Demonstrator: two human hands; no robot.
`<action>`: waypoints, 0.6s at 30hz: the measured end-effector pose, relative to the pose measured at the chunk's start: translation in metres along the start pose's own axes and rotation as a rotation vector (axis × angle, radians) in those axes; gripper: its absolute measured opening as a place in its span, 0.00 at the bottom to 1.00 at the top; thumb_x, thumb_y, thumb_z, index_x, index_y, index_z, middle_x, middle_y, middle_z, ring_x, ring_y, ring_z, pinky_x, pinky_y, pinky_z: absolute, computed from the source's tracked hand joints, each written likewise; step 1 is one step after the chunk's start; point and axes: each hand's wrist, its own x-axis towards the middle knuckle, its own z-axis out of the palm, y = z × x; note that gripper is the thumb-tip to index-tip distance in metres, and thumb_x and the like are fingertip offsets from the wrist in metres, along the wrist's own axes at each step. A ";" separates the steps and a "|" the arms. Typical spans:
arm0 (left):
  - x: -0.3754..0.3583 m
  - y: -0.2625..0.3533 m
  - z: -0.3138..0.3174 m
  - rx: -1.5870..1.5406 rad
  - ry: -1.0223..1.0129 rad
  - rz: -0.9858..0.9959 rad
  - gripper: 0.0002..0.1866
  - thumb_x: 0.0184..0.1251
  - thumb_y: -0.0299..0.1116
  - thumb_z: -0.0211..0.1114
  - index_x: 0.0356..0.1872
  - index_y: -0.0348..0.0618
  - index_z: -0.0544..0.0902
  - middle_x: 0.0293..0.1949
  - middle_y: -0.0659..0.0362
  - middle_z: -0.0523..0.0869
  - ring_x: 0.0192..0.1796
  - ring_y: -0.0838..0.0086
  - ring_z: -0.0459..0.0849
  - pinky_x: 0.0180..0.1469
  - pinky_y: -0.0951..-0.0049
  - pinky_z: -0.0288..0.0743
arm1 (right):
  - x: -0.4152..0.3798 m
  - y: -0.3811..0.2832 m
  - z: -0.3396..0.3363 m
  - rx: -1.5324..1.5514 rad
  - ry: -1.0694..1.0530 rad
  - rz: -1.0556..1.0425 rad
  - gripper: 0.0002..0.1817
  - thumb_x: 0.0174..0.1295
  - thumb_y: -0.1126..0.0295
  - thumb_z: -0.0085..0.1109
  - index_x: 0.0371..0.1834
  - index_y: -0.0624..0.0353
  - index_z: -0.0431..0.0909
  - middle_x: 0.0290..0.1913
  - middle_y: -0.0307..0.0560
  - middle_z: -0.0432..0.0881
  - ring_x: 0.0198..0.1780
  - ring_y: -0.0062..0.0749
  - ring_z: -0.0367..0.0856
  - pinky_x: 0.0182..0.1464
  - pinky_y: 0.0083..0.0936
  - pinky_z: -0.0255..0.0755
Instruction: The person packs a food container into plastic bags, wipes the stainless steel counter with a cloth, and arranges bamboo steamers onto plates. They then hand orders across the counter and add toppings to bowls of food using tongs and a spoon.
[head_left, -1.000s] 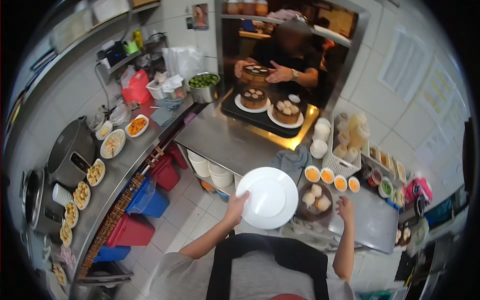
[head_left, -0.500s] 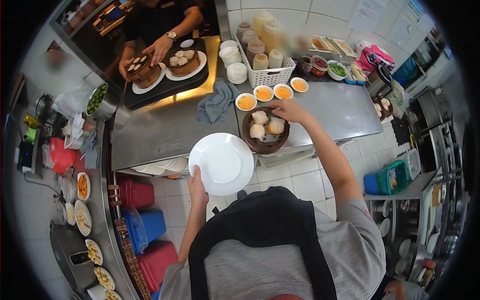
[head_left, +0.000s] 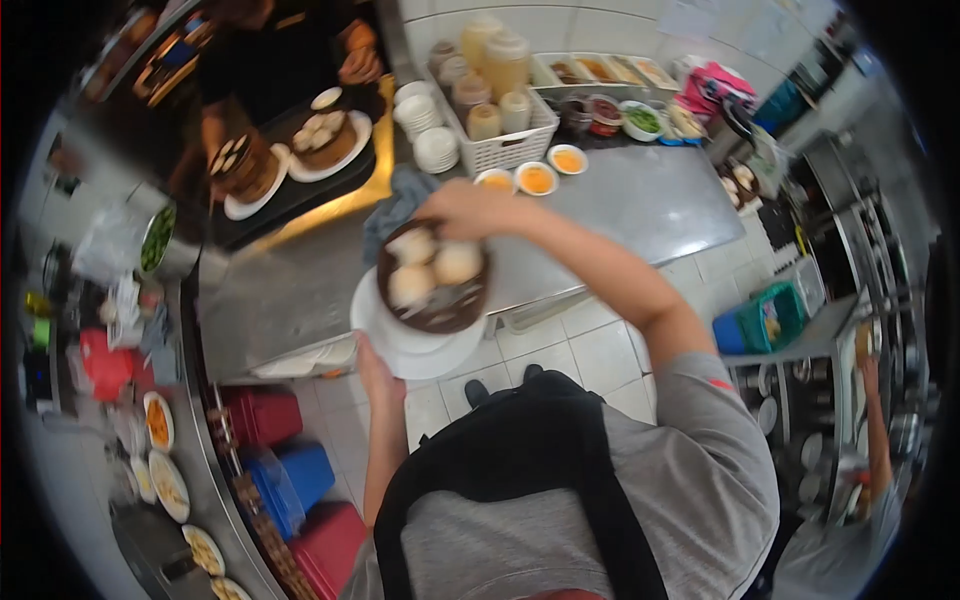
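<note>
My right hand [head_left: 468,208] grips the far rim of a dark round bamboo steamer basket [head_left: 445,312], blurred by motion. Inside the basket sit three pale dumplings [head_left: 458,262]. Below it, a white plate [head_left: 420,360] is gripped at its near left edge by my left hand [head_left: 380,372], and the basket overlaps much of the plate in this view. Just behind my right hand lies a grey-blue cloth [head_left: 400,198]. Small white bowls of orange sauce [head_left: 537,179] stand on the steel counter to the right of that hand; my wrist partly covers one of them.
A white basket of squeeze bottles [head_left: 510,145] and stacked small white dishes [head_left: 436,150] stand at the back of the steel counter [head_left: 640,215]. Across the pass, a person [head_left: 270,80] stands by a black tray [head_left: 330,195] with two plated steamers. Another person's arm [head_left: 878,430] reaches in at right.
My right hand has carried the steamer basket leftward from the counter to over the plate. The co-worker's hand has drawn back from the tray, and another arm now shows at right.
</note>
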 end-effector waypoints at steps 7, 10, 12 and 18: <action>0.049 0.047 -0.047 -0.053 -0.076 0.013 0.27 0.68 0.48 0.46 0.62 0.43 0.64 0.61 0.49 0.67 0.61 0.58 0.69 0.57 0.55 0.71 | 0.009 -0.046 0.057 0.380 0.455 -0.028 0.22 0.55 0.62 0.58 0.50 0.63 0.72 0.35 0.55 0.80 0.37 0.46 0.79 0.39 0.35 0.74; 0.060 0.070 -0.049 -0.035 0.017 0.138 0.28 0.68 0.50 0.46 0.63 0.43 0.62 0.63 0.51 0.64 0.63 0.58 0.66 0.60 0.56 0.68 | -0.069 -0.050 0.052 0.808 0.047 -0.039 0.17 0.60 0.62 0.54 0.45 0.64 0.73 0.31 0.44 0.79 0.30 0.29 0.78 0.32 0.27 0.74; 0.072 0.078 -0.055 -0.105 0.191 0.174 0.29 0.69 0.52 0.45 0.65 0.46 0.60 0.65 0.53 0.62 0.64 0.58 0.64 0.63 0.55 0.65 | -0.124 -0.018 0.096 1.022 -0.406 0.040 0.15 0.63 0.62 0.51 0.45 0.62 0.74 0.32 0.41 0.80 0.29 0.23 0.78 0.30 0.20 0.73; 0.134 0.074 -0.078 -0.075 0.320 0.289 0.29 0.72 0.52 0.37 0.64 0.42 0.60 0.64 0.53 0.64 0.65 0.60 0.64 0.62 0.57 0.65 | -0.328 0.143 0.199 1.079 -0.425 0.950 0.12 0.56 0.64 0.55 0.36 0.62 0.79 0.31 0.50 0.82 0.28 0.35 0.81 0.27 0.28 0.77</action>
